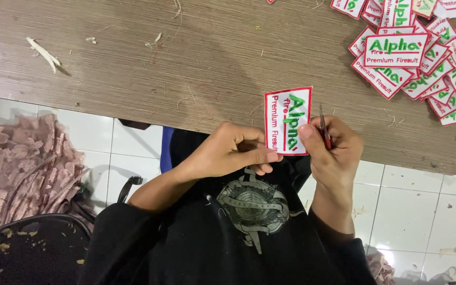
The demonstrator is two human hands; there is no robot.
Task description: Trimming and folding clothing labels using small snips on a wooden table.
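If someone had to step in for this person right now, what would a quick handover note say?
Left hand: holds one white patch with a red border and green lettering, pinched at its lower left edge, over the table's near edge.
Right hand: grip closed on small red-handled scissors, blade tip at the patch's right edge.
Pile of like patches: lies at the table's far right.
Wooden table: thread scraps lie scattered on it.
Pinkish offcuts: heaped on the floor at left.
Done: cannot tell how many in the pile are trimmed.
Left: the patch in hand is mid-trim.
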